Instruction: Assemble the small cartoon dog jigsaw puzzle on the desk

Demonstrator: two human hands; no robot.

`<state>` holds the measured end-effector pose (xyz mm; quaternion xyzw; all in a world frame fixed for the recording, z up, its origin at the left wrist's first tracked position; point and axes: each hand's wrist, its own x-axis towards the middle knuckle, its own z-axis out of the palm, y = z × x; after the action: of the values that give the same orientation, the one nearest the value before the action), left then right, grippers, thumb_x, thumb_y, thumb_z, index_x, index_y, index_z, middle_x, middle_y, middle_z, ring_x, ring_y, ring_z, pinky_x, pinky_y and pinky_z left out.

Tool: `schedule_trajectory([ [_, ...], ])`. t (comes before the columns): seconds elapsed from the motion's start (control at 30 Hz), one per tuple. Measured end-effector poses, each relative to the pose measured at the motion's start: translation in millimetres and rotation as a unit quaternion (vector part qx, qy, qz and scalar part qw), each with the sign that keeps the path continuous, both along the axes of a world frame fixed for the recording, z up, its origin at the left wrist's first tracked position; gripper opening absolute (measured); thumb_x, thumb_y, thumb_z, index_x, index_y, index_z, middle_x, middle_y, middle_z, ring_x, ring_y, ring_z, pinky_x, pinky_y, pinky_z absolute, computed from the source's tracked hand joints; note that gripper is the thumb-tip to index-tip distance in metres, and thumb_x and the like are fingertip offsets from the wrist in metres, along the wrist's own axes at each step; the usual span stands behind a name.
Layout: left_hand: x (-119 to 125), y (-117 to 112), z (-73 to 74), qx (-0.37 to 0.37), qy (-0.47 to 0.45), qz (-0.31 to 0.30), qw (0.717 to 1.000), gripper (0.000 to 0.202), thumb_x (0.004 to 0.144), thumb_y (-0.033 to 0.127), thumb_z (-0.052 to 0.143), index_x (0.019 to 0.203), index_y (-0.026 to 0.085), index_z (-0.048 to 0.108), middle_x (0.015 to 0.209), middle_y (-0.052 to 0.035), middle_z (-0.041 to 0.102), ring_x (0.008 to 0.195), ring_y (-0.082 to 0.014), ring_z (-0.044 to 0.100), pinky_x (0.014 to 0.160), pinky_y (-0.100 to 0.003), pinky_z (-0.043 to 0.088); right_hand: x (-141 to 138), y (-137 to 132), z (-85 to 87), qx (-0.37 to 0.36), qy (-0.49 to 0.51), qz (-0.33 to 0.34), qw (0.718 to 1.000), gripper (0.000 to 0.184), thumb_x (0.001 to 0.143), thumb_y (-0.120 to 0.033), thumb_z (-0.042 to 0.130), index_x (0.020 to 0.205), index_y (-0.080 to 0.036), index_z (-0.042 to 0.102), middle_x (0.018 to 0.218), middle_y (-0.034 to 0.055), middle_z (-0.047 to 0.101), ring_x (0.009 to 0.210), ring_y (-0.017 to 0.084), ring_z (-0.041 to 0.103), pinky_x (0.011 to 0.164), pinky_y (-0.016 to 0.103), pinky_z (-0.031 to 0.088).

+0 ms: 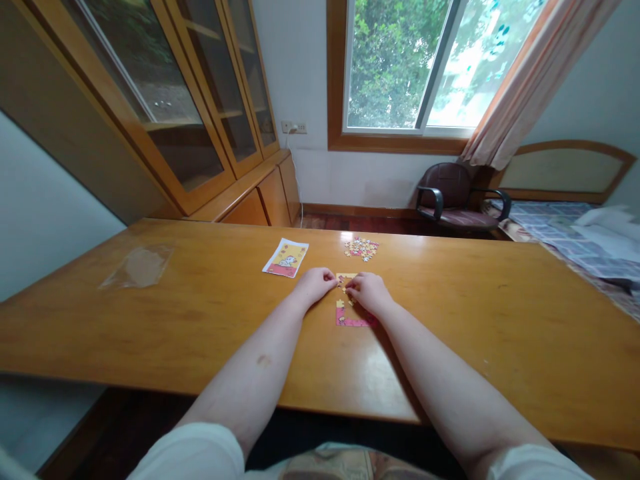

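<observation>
Head view is giving a big, shiny wood desk (225, 347), with window light glaring off its near edge. A half-built puzzle (356, 323) is lying in the middle, yellow toward the far side, pink along the near strip. The left hand (316, 285) is hovering or resting at its far left corner, grip pressed together at the tips; can't tell if it's pinching a piece. The right hand (371, 292) is reaching over the puzzle, grip curling down, and I can't tell what it's holding. Loose pieces (363, 249) are sitting in a pile just beyond. A card (287, 259) is lying to the left, showing a white cartoon animal on yellow and pink; any lettering is too small to read. Clear plastic (143, 267) is sprawling farther left. Behind, a glass-door cabinet (190, 153) is lining the left, a window (400, 63) is showing trees, and a pink curtain (537, 80), chair (450, 197) and bed (555, 217) are filling the right.
</observation>
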<state>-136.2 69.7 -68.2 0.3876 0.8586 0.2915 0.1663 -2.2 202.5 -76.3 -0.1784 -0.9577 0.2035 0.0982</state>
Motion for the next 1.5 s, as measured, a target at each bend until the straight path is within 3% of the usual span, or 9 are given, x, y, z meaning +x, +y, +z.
schedule_trajectory([
  [0.23,0.8,-4.4,5.4,-0.033,-0.042,-0.022,0.998,0.022,0.070,0.037,0.065,0.073,0.017,0.073,0.072,-0.0039,0.071,0.070,-0.0180,0.062,0.060,-0.025,0.042,3.0,-1.2,3.8,0.011,0.004,0.002,1.000,0.012,0.079,-0.031,0.067,0.079,-0.024,0.076,0.087,0.0023,0.070,0.083,0.016,0.061,0.076,0.024,0.042],
  [0.37,1.8,-3.9,5.6,-0.031,-0.043,-0.032,0.998,0.022,0.071,0.036,0.062,0.074,0.016,0.073,0.074,-0.0041,0.071,0.071,-0.0180,0.063,0.062,-0.025,0.041,-0.4,-0.4,-0.9,0.002,0.051,0.006,0.999,0.014,0.081,-0.033,0.067,0.087,-0.023,0.076,0.089,0.0031,0.070,0.084,0.015,0.062,0.079,0.024,0.042],
  [0.57,1.9,-2.2,4.0,-0.041,-0.034,-0.034,0.998,0.024,0.074,0.035,0.060,0.076,0.016,0.073,0.075,-0.0044,0.071,0.072,-0.0181,0.062,0.063,-0.025,0.042,-4.7,0.6,-8.3,-0.001,0.041,0.032,0.999,0.011,0.082,-0.028,0.067,0.085,-0.023,0.076,0.088,0.0029,0.071,0.083,0.015,0.062,0.079,0.023,0.042],
  [1.03,6.0,1.6,1.2,-0.078,0.019,-0.012,0.997,0.017,0.076,0.033,0.063,0.078,0.018,0.072,0.081,-0.0050,0.072,0.075,-0.0188,0.063,0.067,-0.025,0.045,-4.7,-5.8,-1.8,0.038,0.006,0.044,0.998,0.018,0.085,-0.027,0.058,0.087,-0.021,0.075,0.088,0.0057,0.071,0.080,0.016,0.062,0.075,0.024,0.042],
  [1.5,5.5,-1.9,2.0,-0.031,0.034,-0.008,0.999,0.014,0.079,0.029,0.059,0.082,0.018,0.068,0.082,-0.0039,0.071,0.074,-0.0173,0.062,0.065,-0.025,0.044,-3.8,-8.1,-3.3,0.049,-0.002,0.027,0.998,0.020,0.085,-0.025,0.056,0.085,-0.021,0.075,0.088,0.0062,0.070,0.082,0.017,0.062,0.075,0.024,0.041],
])
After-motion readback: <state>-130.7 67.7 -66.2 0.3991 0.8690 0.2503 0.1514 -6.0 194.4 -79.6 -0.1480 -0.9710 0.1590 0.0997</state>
